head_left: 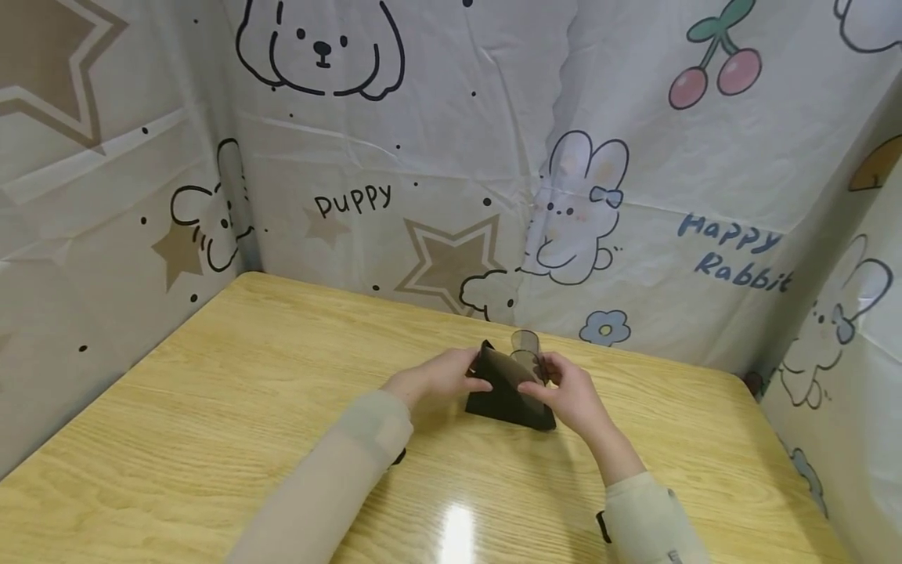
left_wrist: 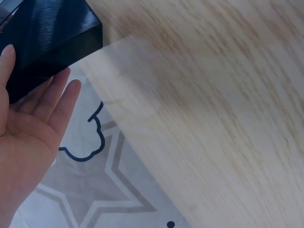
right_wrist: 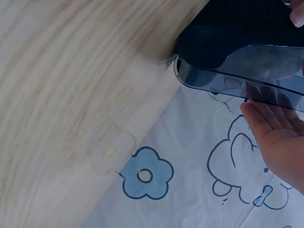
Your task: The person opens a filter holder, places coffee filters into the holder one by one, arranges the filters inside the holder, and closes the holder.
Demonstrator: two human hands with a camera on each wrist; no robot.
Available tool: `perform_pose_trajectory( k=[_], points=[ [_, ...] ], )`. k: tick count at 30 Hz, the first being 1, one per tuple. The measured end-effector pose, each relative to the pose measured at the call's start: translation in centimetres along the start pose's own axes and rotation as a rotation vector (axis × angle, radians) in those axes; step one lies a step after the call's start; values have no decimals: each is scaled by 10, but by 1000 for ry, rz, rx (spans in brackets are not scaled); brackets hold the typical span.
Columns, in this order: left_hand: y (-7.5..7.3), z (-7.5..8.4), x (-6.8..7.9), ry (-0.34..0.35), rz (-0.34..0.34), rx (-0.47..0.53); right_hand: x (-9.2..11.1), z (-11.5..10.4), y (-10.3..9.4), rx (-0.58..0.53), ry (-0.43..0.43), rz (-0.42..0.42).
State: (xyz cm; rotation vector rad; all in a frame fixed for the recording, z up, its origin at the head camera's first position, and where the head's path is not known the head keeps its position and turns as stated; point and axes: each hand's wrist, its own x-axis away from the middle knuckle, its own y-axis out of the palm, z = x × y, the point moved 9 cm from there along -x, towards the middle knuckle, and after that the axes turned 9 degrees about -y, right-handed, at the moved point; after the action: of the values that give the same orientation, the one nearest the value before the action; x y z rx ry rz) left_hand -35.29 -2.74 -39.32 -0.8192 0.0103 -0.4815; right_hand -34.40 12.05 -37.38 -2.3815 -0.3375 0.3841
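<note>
A black box (head_left: 503,399) with ridged sides stands tilted on the wooden table, held between both hands. A smoky see-through cover (head_left: 525,341) sticks up behind it at the right. My left hand (head_left: 449,374) grips the box's left end, thumb on the near side. In the left wrist view, the fingers of the left hand (left_wrist: 35,126) reach under the ridged black box (left_wrist: 57,35). My right hand (head_left: 572,393) holds the other end, thumb toward me. From the right wrist, the fingertips of that hand (right_wrist: 280,142) show against the see-through cover (right_wrist: 209,83).
The pale wooden table (head_left: 282,392) runs back to a cloth backdrop (head_left: 437,157) printed with cartoon animals, stars and cherries. More of this cloth hangs along the left and right sides. The box stands fairly near the table's back edge.
</note>
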Motion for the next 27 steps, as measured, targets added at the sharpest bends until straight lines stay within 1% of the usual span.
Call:
perform_pose_trajectory(
  k=[9, 18, 27],
  points=[
    [4, 4, -3, 10, -10, 1, 1, -1, -4, 24, -4, 14],
    [6, -1, -3, -23, -15, 1, -1, 0, 0, 51, 4, 8],
    [7, -2, -1, -35, -18, 21, -2, 0, 3, 89, 2, 7]
  ],
)
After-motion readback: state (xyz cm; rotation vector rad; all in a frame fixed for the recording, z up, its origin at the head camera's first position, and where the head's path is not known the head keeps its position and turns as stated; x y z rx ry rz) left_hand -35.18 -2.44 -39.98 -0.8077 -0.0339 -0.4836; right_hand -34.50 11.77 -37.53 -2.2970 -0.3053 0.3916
